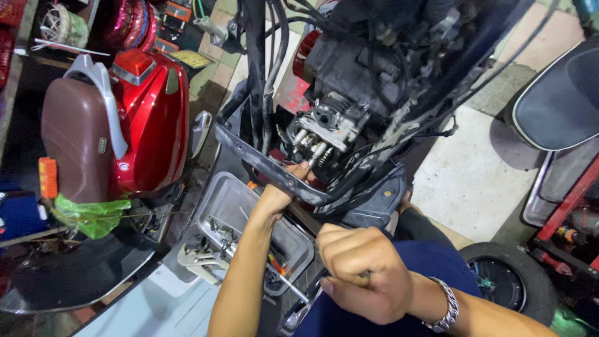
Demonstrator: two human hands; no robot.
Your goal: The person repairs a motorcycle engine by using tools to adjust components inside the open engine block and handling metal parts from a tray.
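Right hand (362, 271), lower centre of frame: closed in a fist around a slim tool shaft that barely shows between the fingers; metal bracelet (444, 309) at the wrist. Left hand (284, 190), centre: arm reaching up, fingers curled over the dark frame bar (268, 165) of a stripped scooter; whether it grips anything else cannot be told.

Floor: pale concrete slabs at right, tiles at upper centre; a cluttered repair shop.

Metal tray (240, 209), just left of and below the left forearm: shallow, rectangular, steel, holding loose screws, small parts and an orange-handled tool.

Engine assembly (331, 128), directly above the left hand, just beyond its fingertips: grey cast metal block, bolts and a small spring showing, grimy, ringed by black cables (268, 62).

Red scooter (150, 118), upper left: glossy body, brown seat, green plastic scrap below.

Small wheel (505, 281), lower right. Dark seat (558, 100) of another vehicle, upper right.
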